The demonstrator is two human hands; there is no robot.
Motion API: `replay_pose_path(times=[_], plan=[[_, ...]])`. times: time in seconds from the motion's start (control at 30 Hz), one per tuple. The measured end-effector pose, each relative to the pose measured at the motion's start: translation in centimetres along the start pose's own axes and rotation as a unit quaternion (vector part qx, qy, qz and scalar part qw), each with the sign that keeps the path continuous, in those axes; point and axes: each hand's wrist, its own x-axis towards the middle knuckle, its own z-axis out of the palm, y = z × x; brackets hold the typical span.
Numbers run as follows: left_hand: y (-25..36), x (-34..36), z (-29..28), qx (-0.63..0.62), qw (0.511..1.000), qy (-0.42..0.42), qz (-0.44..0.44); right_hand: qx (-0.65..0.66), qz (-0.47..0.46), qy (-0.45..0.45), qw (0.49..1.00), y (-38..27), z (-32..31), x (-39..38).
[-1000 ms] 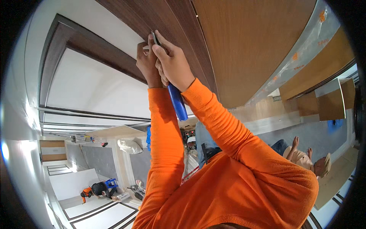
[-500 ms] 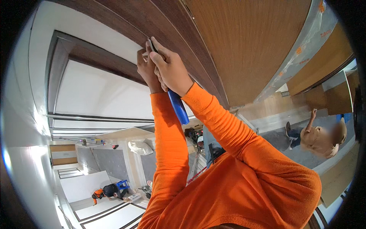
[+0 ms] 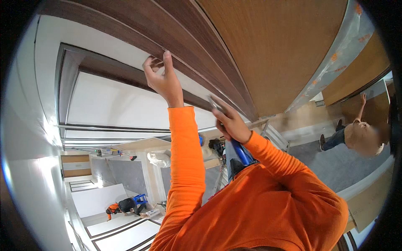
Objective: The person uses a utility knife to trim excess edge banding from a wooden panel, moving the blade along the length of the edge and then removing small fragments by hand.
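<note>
The left hand reaches up with fingers spread a little, its fingertips pressed on the edge of the dark wood trim where it meets the white panel; it holds nothing. The right hand sits lower, closed around a blue-handled tool whose handle runs down along the orange sleeve; the tool's working end near the fingers is grey and too blurred to make out, and whether it touches the trim cannot be told. Beside the trim lies a lighter brown wood panel with a strip of clear plastic film along its edge. Far off, 1 person in orange crouches by a blue stool, and another person stands at a wood surface on the right, partly cut off by the rim
</note>
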Motion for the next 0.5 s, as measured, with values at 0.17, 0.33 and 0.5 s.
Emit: replay_pose_path(times=[0.17,0.33,0.5], plan=[[0.9,1.2,1.3,0.085,0.992,0.050,0.076,0.115,0.201,0.075,0.970,7.7,-7.0,-3.9],[1.3,0.9,1.2,0.133,0.981,0.067,0.126,0.179,0.264,0.124,0.940,11.9,-12.4,-6.6],[3.4,0.9,1.1,0.188,0.967,0.048,0.166,0.223,0.264,0.151,0.926,12.9,-15.0,-7.1]])
